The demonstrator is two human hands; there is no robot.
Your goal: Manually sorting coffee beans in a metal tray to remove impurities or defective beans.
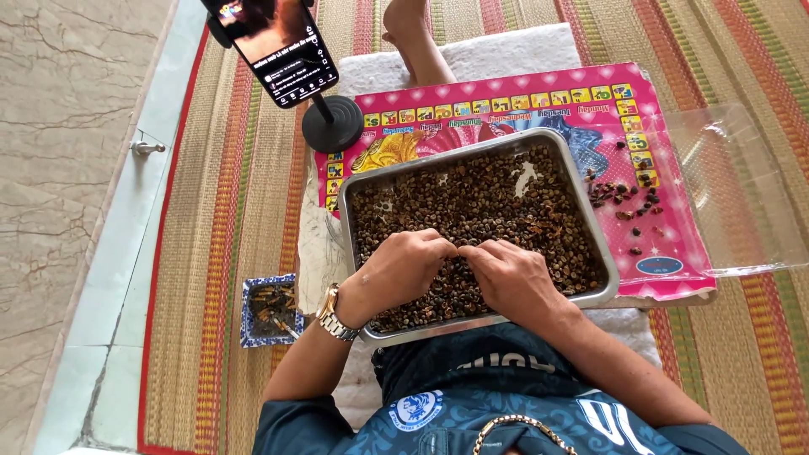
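A metal tray [581, 181] full of small brown seeds or beans [480, 198] lies in front of me on a pink printed sheet [539, 97]. My left hand [403, 268], with a gold watch on the wrist, and my right hand [510, 276] rest over the near part of the tray. Their fingertips meet over the seeds and pinch something small between them; what it is stays hidden by the fingers.
A small pile of dark sorted pieces [622, 200] lies on the pink sheet right of the tray. A blue patterned dish [268, 310] with scraps sits at my left. A phone on a black stand [291, 59] rises behind the tray. Someone's bare leg [417, 38] lies at the top.
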